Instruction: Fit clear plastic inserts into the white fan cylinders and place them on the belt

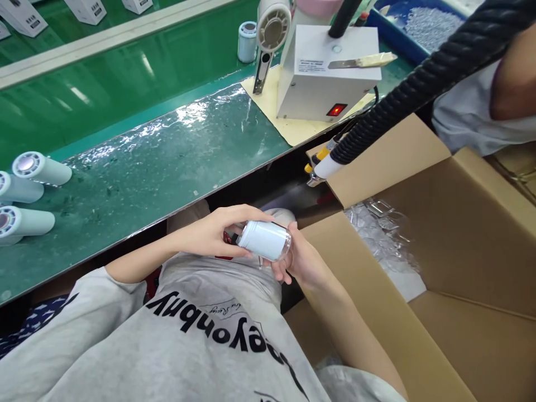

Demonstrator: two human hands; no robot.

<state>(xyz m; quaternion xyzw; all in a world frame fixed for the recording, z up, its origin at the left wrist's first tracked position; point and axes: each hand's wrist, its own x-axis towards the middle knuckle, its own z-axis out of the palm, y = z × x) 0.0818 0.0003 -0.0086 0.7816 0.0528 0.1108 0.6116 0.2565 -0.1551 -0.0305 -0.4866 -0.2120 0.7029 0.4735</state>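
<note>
"So, which step do we have in hand?"

"Apparently we are working at the clear end (287, 244) of one pale blue cylinder (266, 237), off the surface (167, 173) and just in front of its near edge."

"And our fingers?"

"Our left hand (220, 231) grasps the opposite end, fingers and thumb on either side. Our right hand (301, 259) meets the clear end with fingers loosely curled; whether it grips, we cannot tell."

"What does the next move call for?"

"We judge: a steady left hold and light, even pressure from the right, since thin clear plastic may flex or slip."

"What materials surround us?"

"Glossy, rippled film (196, 114) covers the surface. More smooth, round-bodied cylinders (36, 221) with ringed ends sit at its left end. Beyond our right hand, a stiff cardboard box (473, 223) holds a jumble of transparent pieces (381, 234)."
</note>
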